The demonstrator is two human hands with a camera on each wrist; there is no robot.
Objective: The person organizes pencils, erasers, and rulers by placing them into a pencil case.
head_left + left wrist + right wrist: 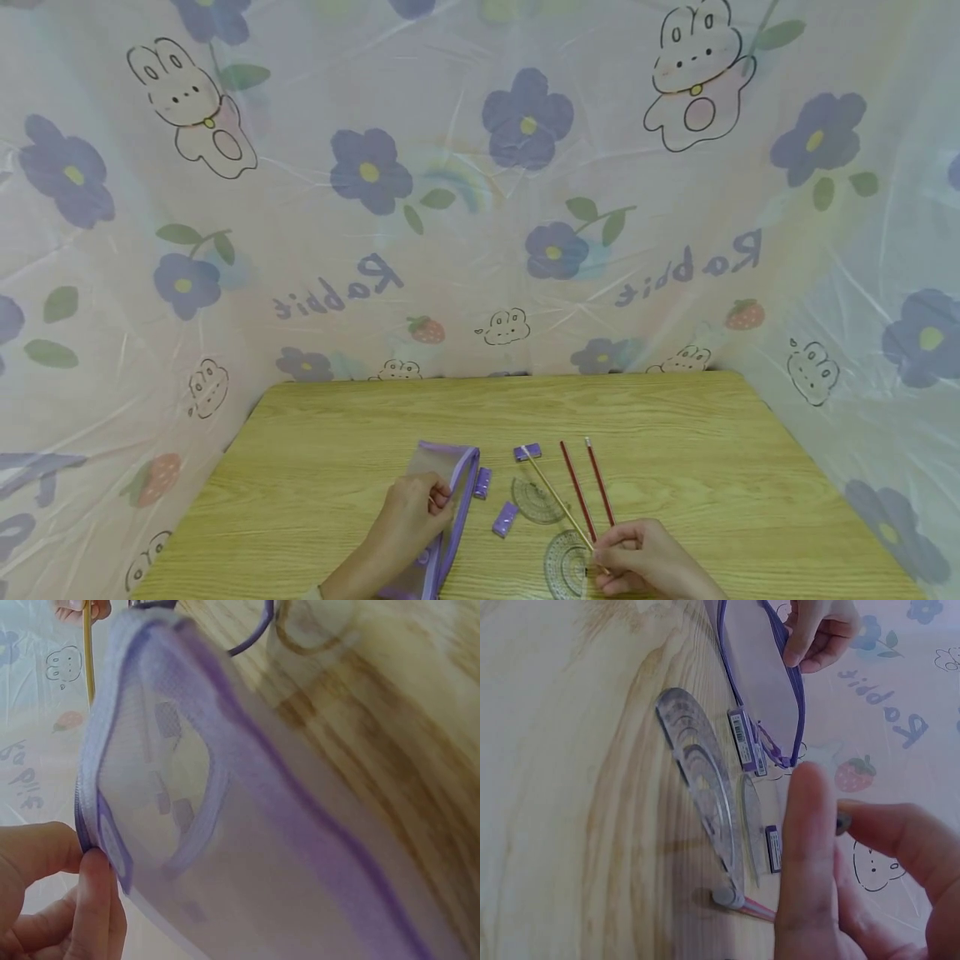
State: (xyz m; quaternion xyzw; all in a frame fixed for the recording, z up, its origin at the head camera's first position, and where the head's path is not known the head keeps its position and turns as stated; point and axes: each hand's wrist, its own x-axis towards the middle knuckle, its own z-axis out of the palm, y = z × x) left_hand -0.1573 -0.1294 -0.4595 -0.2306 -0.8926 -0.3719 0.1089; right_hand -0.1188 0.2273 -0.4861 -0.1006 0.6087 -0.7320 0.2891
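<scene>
wooden tabletop (300, 467) beneath, gold pencil (558, 499) slants away leftward

Dim, even light; faint glare streaks the sheet (450, 108); wrist views look hazy, the pouch (277, 840) soft
</scene>
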